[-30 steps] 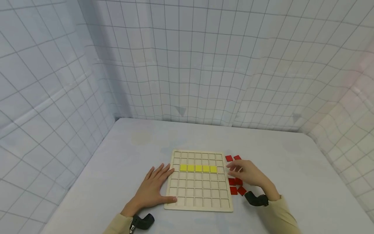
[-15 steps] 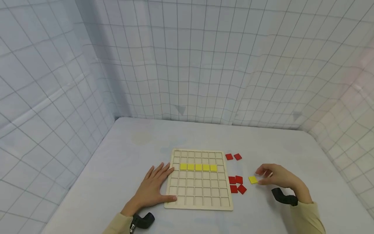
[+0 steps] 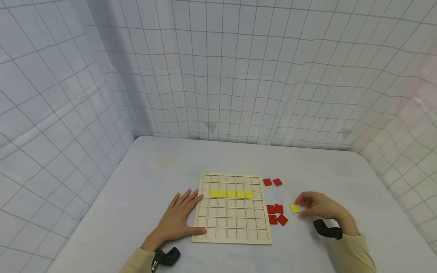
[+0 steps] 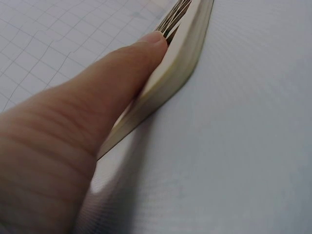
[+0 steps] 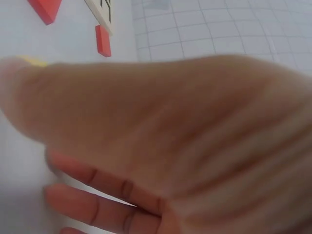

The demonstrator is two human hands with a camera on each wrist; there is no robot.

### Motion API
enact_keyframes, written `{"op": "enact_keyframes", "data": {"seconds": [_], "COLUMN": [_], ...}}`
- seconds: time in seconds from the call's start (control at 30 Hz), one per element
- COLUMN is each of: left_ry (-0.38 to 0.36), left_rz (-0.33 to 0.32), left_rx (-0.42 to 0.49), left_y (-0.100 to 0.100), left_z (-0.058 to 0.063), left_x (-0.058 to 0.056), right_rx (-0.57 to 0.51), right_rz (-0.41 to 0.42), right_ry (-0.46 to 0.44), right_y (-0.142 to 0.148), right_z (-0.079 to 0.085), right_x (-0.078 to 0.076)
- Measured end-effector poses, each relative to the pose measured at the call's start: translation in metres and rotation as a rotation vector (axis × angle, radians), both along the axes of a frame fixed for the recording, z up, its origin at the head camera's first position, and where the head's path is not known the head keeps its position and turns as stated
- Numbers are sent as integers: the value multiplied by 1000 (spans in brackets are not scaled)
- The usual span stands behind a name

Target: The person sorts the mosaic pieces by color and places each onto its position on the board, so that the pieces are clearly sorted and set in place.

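Observation:
A pale wooden grid board [image 3: 231,240] lies on the table, with a row of several yellow tiles [image 3: 231,194] set in its cells. My left hand [image 3: 179,220] rests flat along the board's left side, fingers spread over the edge. In the left wrist view the thumb [image 4: 131,63] presses on the board's rim [image 4: 180,63]. To the right of the board, my right hand [image 3: 321,206] pinches a loose yellow tile [image 3: 294,209] at its right side, between thumb and index finger. The thumb hides most of that tile [image 5: 33,61] in the right wrist view.
Several red tiles [image 3: 279,209] lie between the board and my right hand. Two more red tiles [image 3: 268,182] are by the board's upper right corner. Grid-lined white curtains [image 3: 239,76] stand behind the table [image 3: 164,163] and at both sides.
My right hand has moved right, from beside the board to the loose yellow tile, and its thumb and index finger have come around it. The left hand stays in place.

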State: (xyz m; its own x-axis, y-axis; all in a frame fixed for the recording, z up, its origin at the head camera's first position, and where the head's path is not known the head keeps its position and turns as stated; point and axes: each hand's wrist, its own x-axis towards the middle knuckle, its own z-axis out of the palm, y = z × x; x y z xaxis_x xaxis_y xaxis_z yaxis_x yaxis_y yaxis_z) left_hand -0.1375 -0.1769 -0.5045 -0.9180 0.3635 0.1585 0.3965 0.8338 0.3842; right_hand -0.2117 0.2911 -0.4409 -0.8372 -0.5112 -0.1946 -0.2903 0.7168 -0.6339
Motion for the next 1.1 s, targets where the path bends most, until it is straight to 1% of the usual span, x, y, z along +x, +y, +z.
{"op": "enact_keyframes", "data": {"seconds": [0.1, 0.3, 0.57, 0.77, 1.0, 1.1], "left_ry": [0, 0, 7, 13, 25, 18], "left_rz": [-5, -11, -2, -8, -8, -9], "left_rx": [2, 8, 10, 16, 14, 9], "left_y": [0, 0, 1, 0, -1, -1], "left_z": [0, 1, 2, 0, -2, -3], "left_x": [0, 0, 0, 0, 0, -1], "right_rx": [-9, -21, 8, 1, -45, -65], "right_rz": [1, -27, -71, -72, -91, -97], "right_ry": [2, 1, 25, 77, 104, 131], "right_y": [-3, -8, -13, -12, -12, -15], "right_z": [-2, -5, -9, -9, -12, -12], "right_x": [0, 0, -2, -4, -6, -5]}}
